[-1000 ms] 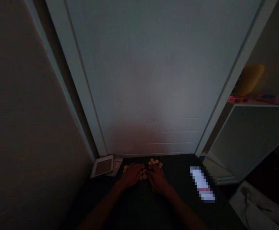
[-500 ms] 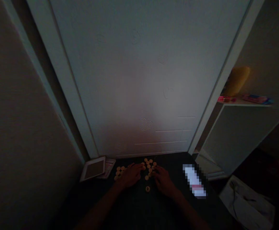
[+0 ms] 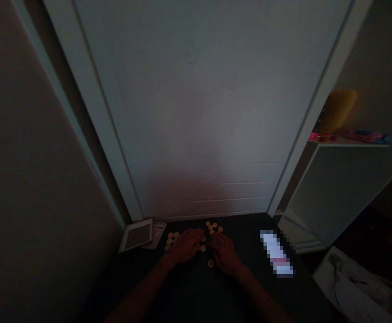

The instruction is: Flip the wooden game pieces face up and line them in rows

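Several small round pale discs lie on a dark tabletop point(image 3: 196, 296). My left hand point(image 3: 188, 246) rests palm down with fingers stretched to the right, partly covering a group of discs point(image 3: 170, 235) on its left. A disc point(image 3: 203, 248) lies by its fingertips, between the hands. My right hand point(image 3: 225, 253) faces it, its fingers slightly bent and reaching among the discs. Behind its fingertips sits a loose cluster of discs point(image 3: 215, 225). One disc with a dark mark point(image 3: 211, 264) lies apart, nearer to me. Dim light hides what lies under the fingers.
A white-framed tablet-like object point(image 3: 137, 237) lies on papers at the back left. A bright, blurred-out phone-like shape point(image 3: 276, 253) lies at right. A white panel point(image 3: 196, 112) rises behind the table. At right stands a shelf point(image 3: 350, 144) with colourful items.
My right hand has moved left, closer to my left hand. Some discs have shifted left from the middle cluster, which now looks smaller. The view has turned slightly.
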`<state>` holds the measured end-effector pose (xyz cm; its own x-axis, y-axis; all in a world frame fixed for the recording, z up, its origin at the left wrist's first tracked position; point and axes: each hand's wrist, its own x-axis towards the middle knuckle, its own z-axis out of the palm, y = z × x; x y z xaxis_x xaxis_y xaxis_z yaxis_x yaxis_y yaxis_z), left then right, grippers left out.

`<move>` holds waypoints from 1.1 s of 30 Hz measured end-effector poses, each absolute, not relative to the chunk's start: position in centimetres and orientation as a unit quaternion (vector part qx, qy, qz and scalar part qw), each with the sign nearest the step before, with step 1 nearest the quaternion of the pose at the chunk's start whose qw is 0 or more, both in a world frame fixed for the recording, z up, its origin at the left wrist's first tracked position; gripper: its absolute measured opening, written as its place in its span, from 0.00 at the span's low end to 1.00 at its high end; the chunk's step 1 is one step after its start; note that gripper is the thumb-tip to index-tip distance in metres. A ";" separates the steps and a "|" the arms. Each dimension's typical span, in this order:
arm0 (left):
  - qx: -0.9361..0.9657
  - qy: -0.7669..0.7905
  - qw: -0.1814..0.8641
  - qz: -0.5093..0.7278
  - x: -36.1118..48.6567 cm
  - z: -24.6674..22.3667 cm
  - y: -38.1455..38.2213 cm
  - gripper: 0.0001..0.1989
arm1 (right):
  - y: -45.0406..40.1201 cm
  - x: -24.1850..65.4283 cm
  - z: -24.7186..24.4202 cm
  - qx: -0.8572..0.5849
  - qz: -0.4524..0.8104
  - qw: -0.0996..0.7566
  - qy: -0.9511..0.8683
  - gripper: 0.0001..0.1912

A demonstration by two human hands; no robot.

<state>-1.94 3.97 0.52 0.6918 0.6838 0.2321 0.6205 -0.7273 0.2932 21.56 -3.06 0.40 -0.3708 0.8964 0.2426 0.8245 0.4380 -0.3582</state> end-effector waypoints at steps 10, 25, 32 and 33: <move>0.924 0.343 0.099 0.138 1.8 0.6 6.3 0.28 | -3.6 24.5 0.0 -0.567 0.089 0.183 -0.798 0.26; 0.929 0.339 0.108 0.106 -0.2 2.1 3.6 0.27 | -3.6 23.1 0.1 -0.545 0.099 0.217 -0.804 0.30; 0.933 0.328 0.103 0.107 -0.7 2.2 3.4 0.26 | -2.4 24.5 -0.1 -0.595 0.083 0.201 -0.774 0.29; 0.933 0.327 0.102 0.108 -0.8 2.1 3.4 0.27 | -2.4 24.6 -0.1 -0.599 0.085 0.195 -0.771 0.30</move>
<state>-0.80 3.44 2.11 0.7629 0.6322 0.1355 0.5878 -0.7654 0.2620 24.64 -2.39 -0.15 -0.2048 0.9583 0.1992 0.8916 0.2666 -0.3659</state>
